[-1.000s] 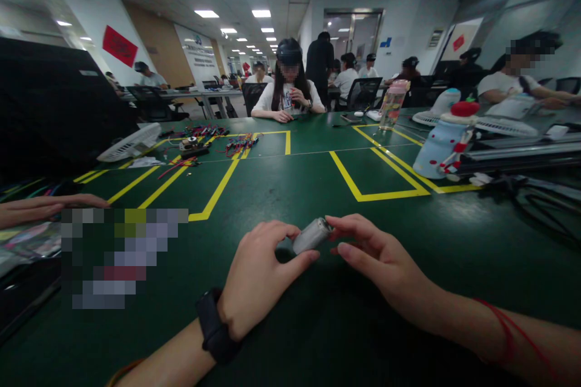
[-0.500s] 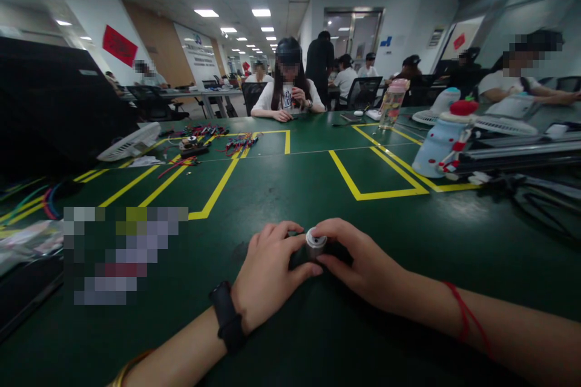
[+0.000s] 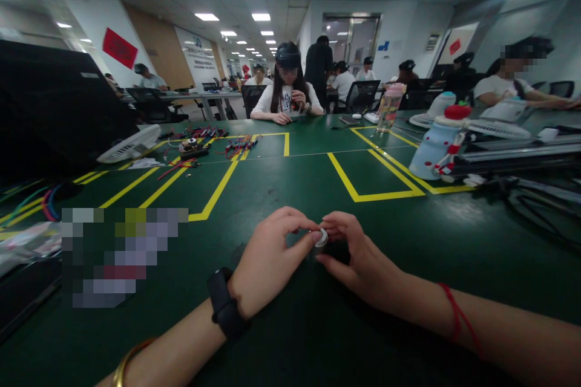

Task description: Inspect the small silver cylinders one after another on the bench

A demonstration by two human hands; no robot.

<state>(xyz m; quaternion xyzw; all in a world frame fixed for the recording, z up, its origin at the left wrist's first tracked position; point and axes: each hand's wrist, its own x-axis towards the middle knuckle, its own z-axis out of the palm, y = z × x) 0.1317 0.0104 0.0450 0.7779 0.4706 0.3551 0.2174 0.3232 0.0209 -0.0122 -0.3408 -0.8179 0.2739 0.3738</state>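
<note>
A small metal cylinder with a white ring-shaped top (image 3: pixel 321 238) is between my hands, over the dark green table (image 3: pixel 281 187). My left hand (image 3: pixel 272 254), with a black wristband, has its thumb and index finger pinched together at the left side of the cylinder's top. Around the right side curves my right hand (image 3: pixel 363 254), thumb low and fingers behind, with a gap between them; a red string circles its wrist. The fingers partly cover the cylinder, so its lower part is hard to make out.
Wires and small parts (image 3: pixel 240 145) lie at the back left, near a white fan (image 3: pixel 129 144) and a black screen (image 3: pixel 49 109). A blue bottle (image 3: pixel 436 148), a clear bottle (image 3: pixel 390 107) and metal rails (image 3: pixel 521 154) stand right. A person (image 3: pixel 288 87) sits opposite.
My left thumb and index finger have closed together at the cylinder's top. My right index finger has lifted off the top and moved behind it. The white top now looks tilted.
</note>
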